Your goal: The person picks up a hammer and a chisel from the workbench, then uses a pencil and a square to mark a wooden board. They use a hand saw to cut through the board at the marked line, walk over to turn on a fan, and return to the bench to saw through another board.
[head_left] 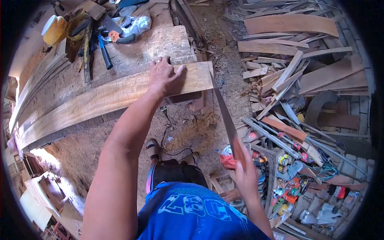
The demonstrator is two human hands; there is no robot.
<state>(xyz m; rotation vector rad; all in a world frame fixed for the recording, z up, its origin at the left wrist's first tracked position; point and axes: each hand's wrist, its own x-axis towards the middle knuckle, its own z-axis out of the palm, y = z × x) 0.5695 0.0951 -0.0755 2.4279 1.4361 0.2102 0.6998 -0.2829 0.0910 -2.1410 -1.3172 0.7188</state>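
A long, pale wooden plank (100, 95) lies across the workbench, its right end sticking out past the bench. My left hand (162, 75) presses down on it near that end, fingers curled at the far edge and thumb spread to the right. In my right hand (245, 172), slightly blurred, is the wooden handle of a handsaw (225, 114). The saw's blade slants up and away from me, and its tip reaches the end of the plank, close to the corner. My right fingers are closed round the handle.
On the workbench (168, 44) are a hammer (104, 50), another saw (112, 28) and a yellow container (54, 31). Wood offcuts (276, 76) pile up at right, above a clutter of tools, cans and rags. A black cord (170, 136) lies by my feet.
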